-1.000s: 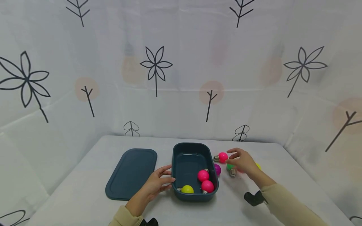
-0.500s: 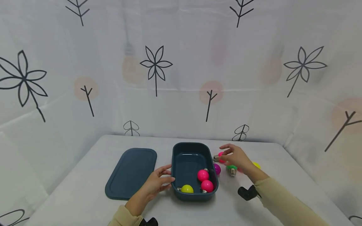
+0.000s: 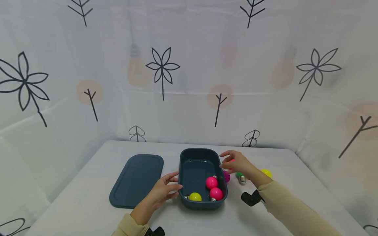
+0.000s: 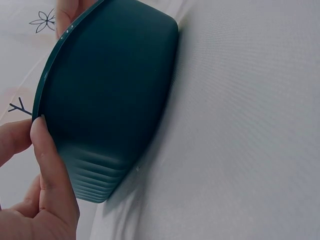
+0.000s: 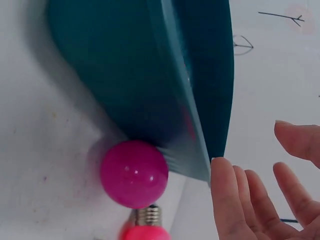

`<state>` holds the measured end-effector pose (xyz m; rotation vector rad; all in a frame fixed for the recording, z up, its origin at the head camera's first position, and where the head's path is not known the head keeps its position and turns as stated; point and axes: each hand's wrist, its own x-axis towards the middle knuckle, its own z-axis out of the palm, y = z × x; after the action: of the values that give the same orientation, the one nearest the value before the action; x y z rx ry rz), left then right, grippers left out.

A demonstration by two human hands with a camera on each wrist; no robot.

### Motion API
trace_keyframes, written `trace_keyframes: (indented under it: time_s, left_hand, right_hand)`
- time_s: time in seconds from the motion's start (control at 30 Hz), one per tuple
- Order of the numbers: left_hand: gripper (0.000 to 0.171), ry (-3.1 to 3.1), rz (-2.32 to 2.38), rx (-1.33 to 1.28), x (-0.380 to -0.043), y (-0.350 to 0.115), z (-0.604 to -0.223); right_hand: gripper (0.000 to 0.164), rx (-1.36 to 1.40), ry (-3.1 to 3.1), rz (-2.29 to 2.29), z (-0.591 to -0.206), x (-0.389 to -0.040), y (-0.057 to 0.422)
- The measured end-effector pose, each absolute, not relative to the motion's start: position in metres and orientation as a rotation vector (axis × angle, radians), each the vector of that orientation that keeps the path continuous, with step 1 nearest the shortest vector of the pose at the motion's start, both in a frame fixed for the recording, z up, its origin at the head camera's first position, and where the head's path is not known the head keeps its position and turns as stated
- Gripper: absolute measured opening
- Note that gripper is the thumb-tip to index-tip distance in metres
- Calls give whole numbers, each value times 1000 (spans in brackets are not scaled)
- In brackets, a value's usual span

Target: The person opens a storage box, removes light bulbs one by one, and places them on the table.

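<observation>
A dark teal rectangular container [image 3: 190, 170] stands on the table, holding two pink light bulbs [image 3: 211, 183] and a yellow bulb [image 3: 195, 196]. My left hand [image 3: 160, 191] touches its left side, fingertips at the rim in the left wrist view. Over at the right rim, my right hand [image 3: 237, 163] hovers with fingers extended and nothing held; its fingertips are close to the rim in the right wrist view. Beneath it a pink bulb [image 5: 147, 233] is largely hidden in the head view. A purple bulb [image 5: 134, 174] lies beside the container's right wall.
A flat dark teal lid [image 3: 137, 180] lies left of the container. Right of the container are a green bulb [image 3: 242, 178], partly covered by the right hand, and a yellow bulb [image 3: 266, 173] behind the right forearm. A patterned white cloth [image 3: 189, 108] hangs behind the table.
My right hand has moved left from above the loose bulbs to the container's right rim. My left hand and the bulbs inside the container have stayed put.
</observation>
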<state>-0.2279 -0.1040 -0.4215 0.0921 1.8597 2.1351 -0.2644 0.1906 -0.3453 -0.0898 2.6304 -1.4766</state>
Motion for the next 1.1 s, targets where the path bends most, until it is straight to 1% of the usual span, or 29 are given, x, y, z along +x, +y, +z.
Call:
trace_keyframes:
  time_s: [0.47,0.8,1.1]
  left_hand:
    - [68,1871,2138,82,-227,-104,-421]
    - [67,1880,2129,78,-228,-104,-421]
    - [68,1884,2123,65,-228,-103,-422]
  right_hand:
    - [44,-261,2462,-1500,-342,-270,171]
    - [44,-287,2352,-1497,-353,-274,158]
    - [45,-279,2382,-1373,-350,-274,143]
